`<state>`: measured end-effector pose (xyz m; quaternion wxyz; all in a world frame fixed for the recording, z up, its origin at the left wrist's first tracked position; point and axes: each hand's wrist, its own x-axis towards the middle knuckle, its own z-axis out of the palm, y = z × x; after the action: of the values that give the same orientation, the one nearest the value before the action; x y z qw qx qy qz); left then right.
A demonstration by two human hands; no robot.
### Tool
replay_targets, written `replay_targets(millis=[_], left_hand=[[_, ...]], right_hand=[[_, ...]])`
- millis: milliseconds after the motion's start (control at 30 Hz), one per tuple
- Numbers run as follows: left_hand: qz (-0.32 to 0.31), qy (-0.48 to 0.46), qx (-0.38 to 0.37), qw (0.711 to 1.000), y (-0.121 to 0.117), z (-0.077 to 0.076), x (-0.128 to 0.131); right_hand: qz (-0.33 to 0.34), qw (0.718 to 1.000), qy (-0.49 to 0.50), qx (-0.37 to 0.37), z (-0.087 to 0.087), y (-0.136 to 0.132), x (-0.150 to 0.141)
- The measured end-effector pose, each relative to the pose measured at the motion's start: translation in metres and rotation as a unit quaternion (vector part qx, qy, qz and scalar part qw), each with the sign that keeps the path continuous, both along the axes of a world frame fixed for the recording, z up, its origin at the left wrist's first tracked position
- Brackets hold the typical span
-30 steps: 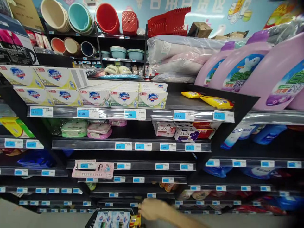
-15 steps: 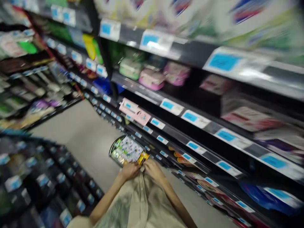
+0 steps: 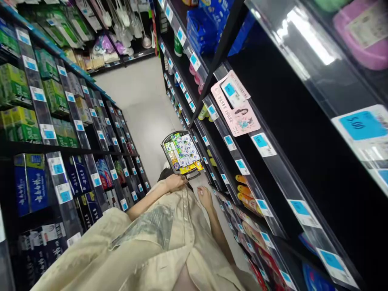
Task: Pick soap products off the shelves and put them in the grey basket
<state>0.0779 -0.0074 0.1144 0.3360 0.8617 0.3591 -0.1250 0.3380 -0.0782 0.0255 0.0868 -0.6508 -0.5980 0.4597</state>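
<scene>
Left hand (image 3: 176, 183) is down at waist level in front of the beige shirt (image 3: 182, 238), fingers bent inward by the near end of a black shopping basket (image 3: 167, 139). Can't tell if those fingers are actually wrapped round the basket's handle (image 3: 194, 176) or just resting near it, sorry, too small to make out. Right hand (image 3: 205, 197) sits off to the other side of the shirt, apart from the basket, fingers loosely curled. Whether the tips are pressed together, no idea, can't see it well enough.

So the basket's straight ahead of the body, tilted a bit in view, close alongside the right-hand shelves. It's pretty loaded: white boxes (image 3: 186, 148) with blue logos take up much of it, with yellow packets (image 3: 190, 167) along the end closest to the hands.

Right side of the aisle has a pink card (image 3: 235, 103) stuck on a shelf edge, plus orange packs (image 3: 247, 192) sitting lower down. Left side's got green-and-yellow boxes (image 3: 22, 125) above dark blue ones (image 3: 32, 186). Pale grey floor (image 3: 136, 89) runs up between them.
</scene>
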Motion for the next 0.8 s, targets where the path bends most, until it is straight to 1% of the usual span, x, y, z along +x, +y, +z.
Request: replay_targets(millis=[100,200,300,400,500,600,800], left_hand=[[0.019,0.008,-0.005,1.0,0.005,-0.006,-0.008],[0.031,0.001,-0.02,0.999,0.012,-0.013,-0.015],[0.061,0.005,-0.033,0.998,0.019,-0.021,-0.023],[0.098,0.019,-0.046,0.994,0.023,-0.027,-0.036],[0.134,0.043,-0.063,0.988,0.025,-0.034,-0.053],[0.159,0.075,-0.089,0.98,0.023,-0.042,-0.077],[0.174,0.146,-0.156,0.961,0.018,-0.062,-0.131]], right_hand=[[-0.019,1.0,-0.01,-0.016,-0.003,0.022,0.003],[-0.038,0.998,-0.026,-0.037,-0.008,0.044,-0.001],[-0.046,0.996,-0.045,-0.065,-0.017,0.061,-0.014],[-0.042,0.993,-0.061,-0.096,-0.029,0.068,-0.033],[-0.038,0.988,-0.075,-0.129,-0.042,0.064,-0.051],[-0.044,0.981,-0.091,-0.164,-0.056,0.05,-0.065],[-0.092,0.961,-0.119,-0.234,-0.08,0.022,-0.078]])
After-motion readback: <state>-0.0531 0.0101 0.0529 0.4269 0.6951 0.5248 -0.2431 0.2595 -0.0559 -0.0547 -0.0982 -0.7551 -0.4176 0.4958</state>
